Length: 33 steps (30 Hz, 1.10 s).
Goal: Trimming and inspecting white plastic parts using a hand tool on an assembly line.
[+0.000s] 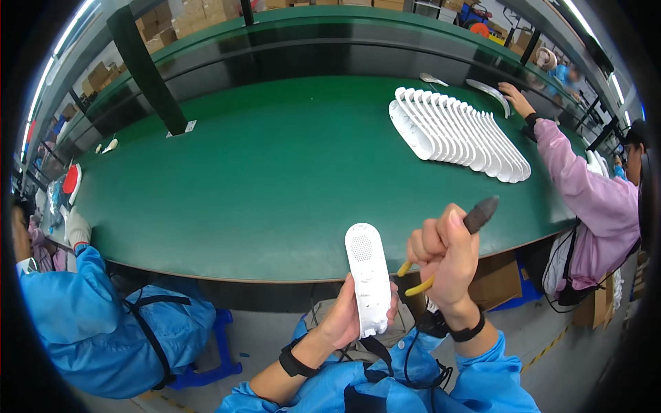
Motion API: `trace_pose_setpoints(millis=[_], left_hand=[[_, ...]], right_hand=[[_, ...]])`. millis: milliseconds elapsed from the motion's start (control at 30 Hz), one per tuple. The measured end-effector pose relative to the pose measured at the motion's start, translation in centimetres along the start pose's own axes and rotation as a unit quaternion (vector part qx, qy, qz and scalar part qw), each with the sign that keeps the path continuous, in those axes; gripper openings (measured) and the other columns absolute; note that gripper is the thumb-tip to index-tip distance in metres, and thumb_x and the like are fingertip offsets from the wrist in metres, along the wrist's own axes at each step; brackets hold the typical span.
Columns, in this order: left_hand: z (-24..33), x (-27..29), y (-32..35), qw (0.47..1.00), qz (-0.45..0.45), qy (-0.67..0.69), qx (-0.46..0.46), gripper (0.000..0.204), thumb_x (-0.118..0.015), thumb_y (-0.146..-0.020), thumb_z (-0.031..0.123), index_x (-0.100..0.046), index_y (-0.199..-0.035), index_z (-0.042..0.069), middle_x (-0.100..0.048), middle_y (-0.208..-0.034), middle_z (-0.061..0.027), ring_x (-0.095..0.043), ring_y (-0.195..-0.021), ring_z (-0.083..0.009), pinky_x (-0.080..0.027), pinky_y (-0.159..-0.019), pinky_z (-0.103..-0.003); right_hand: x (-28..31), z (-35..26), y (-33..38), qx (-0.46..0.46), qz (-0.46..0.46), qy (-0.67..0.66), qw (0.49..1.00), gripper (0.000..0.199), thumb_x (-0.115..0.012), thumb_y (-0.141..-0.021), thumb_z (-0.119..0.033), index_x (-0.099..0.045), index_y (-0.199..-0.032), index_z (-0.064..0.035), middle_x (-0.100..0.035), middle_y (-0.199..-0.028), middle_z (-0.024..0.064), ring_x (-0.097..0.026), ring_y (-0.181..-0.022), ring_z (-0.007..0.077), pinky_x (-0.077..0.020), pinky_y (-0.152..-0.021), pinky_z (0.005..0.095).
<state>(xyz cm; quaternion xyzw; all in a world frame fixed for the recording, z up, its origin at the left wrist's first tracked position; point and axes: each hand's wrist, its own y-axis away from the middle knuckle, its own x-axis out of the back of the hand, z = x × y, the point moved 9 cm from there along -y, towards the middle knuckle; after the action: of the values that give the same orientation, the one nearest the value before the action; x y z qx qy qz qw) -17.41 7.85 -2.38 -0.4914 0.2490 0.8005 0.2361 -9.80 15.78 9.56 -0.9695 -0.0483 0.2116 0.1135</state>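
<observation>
My left hand (339, 315) is closed around the lower part of a long white plastic housing (369, 279) with rounded ends. A round patch of small holes shows near its top, and its inner side faces me. To the right, my right hand (446, 256) grips a pair of pliers (481, 214). Their dark jaws point up and right, and the yellow handles stick out below my fingers, spread apart. The jaws are away from the housing. Both hands are raised at the near edge of the green table (261, 199).
A row of several white curved shells (458, 134) leans together at the far right. Beyond, a co-worker's hand (516, 100) in a pink sleeve touches a curved white piece (490, 93). At left, another person's gloved hand (78, 227) rests by the table edge. A dark post (148, 72) stands on the table.
</observation>
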Motion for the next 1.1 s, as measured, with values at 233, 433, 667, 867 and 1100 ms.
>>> trace_pose_setpoints(millis=[233, 433, 667, 867, 1100], left_hand=[[0.4, 1.1, -0.1, 0.989, 0.104, -0.089, -0.051, 0.064, -0.009, -0.091, 0.054, -0.045, -0.106, 0.003, -0.055, -0.074, -0.0090, -0.056, -0.061, -0.0170, -0.047, -0.055, -0.028], [0.2, 2.3, -0.1, 0.975, 0.147, -0.159, -0.050, 0.070, -0.008, -0.086, 0.062, -0.044, -0.101, 0.004, -0.052, -0.064, -0.0082, -0.052, -0.050, -0.0177, -0.046, -0.048, -0.030], [0.8, 2.5, 0.0, 0.964, 0.170, -0.186, -0.081, 0.068, -0.008, -0.088, 0.059, -0.044, -0.101, 0.003, -0.052, -0.064, -0.0088, -0.052, -0.050, -0.0174, -0.046, -0.048, -0.030], [0.5, 2.4, -0.2, 0.968, 0.151, -0.179, -0.085, 0.065, -0.008, -0.090, 0.056, -0.043, -0.103, 0.002, -0.053, -0.066, -0.0099, -0.052, -0.051, -0.0173, -0.046, -0.048, -0.030], [0.8, 2.2, -0.1, 0.967, 0.158, -0.171, -0.103, 0.062, -0.008, -0.092, 0.050, -0.045, -0.102, 0.001, -0.054, -0.067, -0.0094, -0.052, -0.051, -0.0168, -0.045, -0.048, -0.028]], right_hand=[[0.1, 3.6, 1.4, -0.014, 0.085, -0.129, 0.988, 0.029, -0.039, -0.090, -0.017, -0.025, -0.066, -0.0108, -0.024, -0.050, -0.0032, -0.021, -0.044, 0.0062, -0.0201, -0.041, 0.0253], [0.0, 3.2, 0.5, 0.035, 0.068, -0.113, 0.991, 0.030, -0.041, -0.090, -0.016, -0.025, -0.066, -0.0104, -0.023, -0.050, -0.0030, -0.020, -0.045, 0.0062, -0.0205, -0.042, 0.0252], [-1.3, 4.0, 0.1, -0.011, 0.043, -0.049, 0.998, 0.025, -0.039, -0.088, -0.013, -0.028, -0.066, -0.0095, -0.025, -0.049, -0.0024, -0.022, -0.042, 0.0072, -0.0214, -0.041, 0.0255], [-1.9, 2.9, -0.2, 0.006, 0.029, -0.038, 0.999, 0.028, -0.040, -0.088, -0.016, -0.024, -0.065, -0.0114, -0.020, -0.048, -0.0031, -0.017, -0.042, 0.0071, -0.0186, -0.041, 0.0264], [-1.2, 2.4, 0.2, 0.027, 0.078, -0.051, 0.995, 0.028, -0.040, -0.087, -0.015, -0.025, -0.064, -0.0105, -0.020, -0.047, -0.0024, -0.018, -0.042, 0.0074, -0.0181, -0.041, 0.0266]])
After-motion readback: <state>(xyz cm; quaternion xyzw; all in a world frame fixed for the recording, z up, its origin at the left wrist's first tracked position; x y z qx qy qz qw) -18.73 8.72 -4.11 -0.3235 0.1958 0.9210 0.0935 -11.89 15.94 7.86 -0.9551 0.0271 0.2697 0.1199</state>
